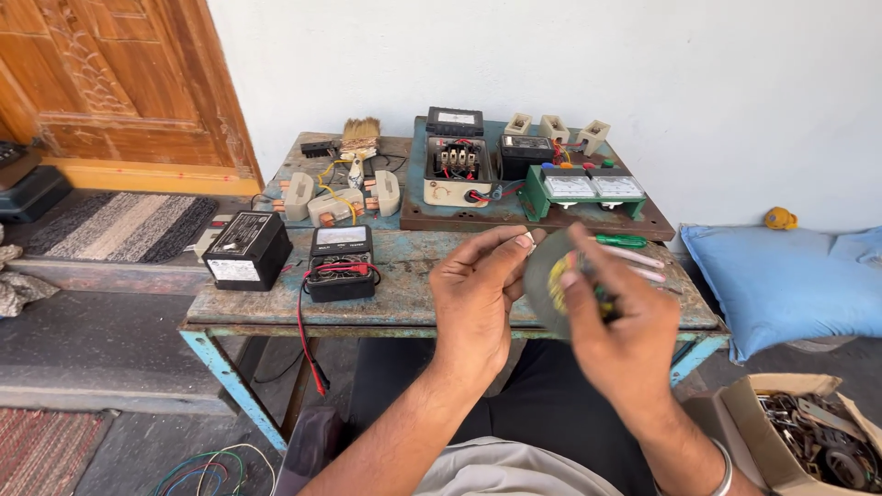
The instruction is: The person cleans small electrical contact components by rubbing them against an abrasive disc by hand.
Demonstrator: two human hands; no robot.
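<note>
Both hands meet above the workbench [276, 308]: the right hand [617, 323] grips a dark disc [544, 276] (blurred, yellow centre), the left hand [478, 298] pinching its edge. Seemingly mid-inspection; turning it next wants a steady two-handed hold.

Bright even daylight, soft shadows under table [276, 317]; right hand [620, 321] motion-blurred, edges slightly stretched.

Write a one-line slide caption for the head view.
Both hands, left and right, hold a dark round disc over a cluttered workbench.
</note>
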